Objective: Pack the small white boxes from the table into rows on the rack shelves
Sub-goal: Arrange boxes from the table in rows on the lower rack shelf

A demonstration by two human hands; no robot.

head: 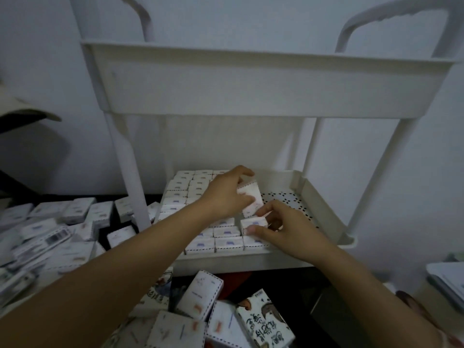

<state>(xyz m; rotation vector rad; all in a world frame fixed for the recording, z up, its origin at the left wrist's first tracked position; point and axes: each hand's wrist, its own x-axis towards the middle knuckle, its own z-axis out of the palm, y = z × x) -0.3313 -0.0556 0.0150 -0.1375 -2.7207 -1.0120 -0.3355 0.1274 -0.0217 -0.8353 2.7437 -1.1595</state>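
My left hand (224, 197) curls round 1 small white cardboard box (252, 197), held tilted above the lower shelf (324, 209) of the white plastic rack (251, 89). My right hand (286, 234) pinches a neighbouring box (253, 221) near the front rows, thumb on its near face, seemingly lightly. Packed boxes (198, 194) fill the shelf's left part. Loose boxes (75, 212) lie on the dark table (101, 234) at left.

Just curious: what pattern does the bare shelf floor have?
White shelf floor dotted with small dark holes; head view.
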